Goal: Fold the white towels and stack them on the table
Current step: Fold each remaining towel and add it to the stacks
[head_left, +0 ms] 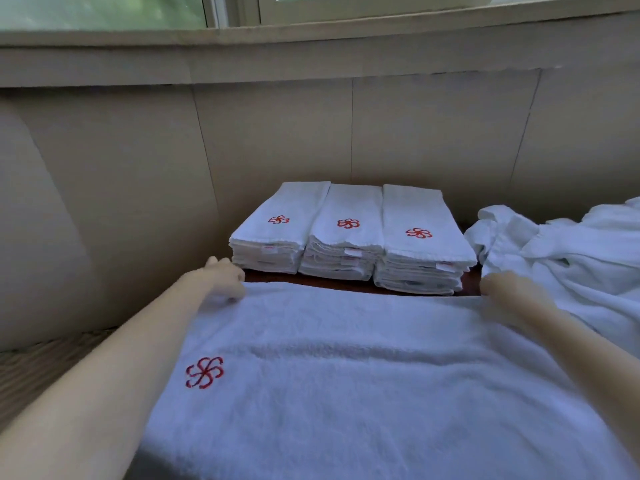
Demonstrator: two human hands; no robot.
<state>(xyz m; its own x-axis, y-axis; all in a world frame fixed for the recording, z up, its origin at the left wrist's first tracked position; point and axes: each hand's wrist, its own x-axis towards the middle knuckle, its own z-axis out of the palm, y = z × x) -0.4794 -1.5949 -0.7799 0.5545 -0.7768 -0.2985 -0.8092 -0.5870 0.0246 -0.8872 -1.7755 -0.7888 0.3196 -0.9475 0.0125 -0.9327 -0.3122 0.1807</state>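
Right now our open towel (346, 375) lies flat across the lower half of the frame, its red emblem (204, 372) at lower left. Our left hand (225, 277) is at the far left corner with its fingers curled over the edge, apparently pinching the cloth. Our right hand (502, 285) sits at the far right corner, but blur stops us telling whether its fingers have closed on anything. Just beyond, at centre frame, three folded stacks (349, 237) stand side by side on the dark surface (469, 277). A loose heap (571, 251) of unfolded towels spills in from the right, touching our towel's edge. We judge the risk to be an uneven fold if one corner slips. The right hand could also drag part of the heap along, and a forward push could nudge the nearest stacks.
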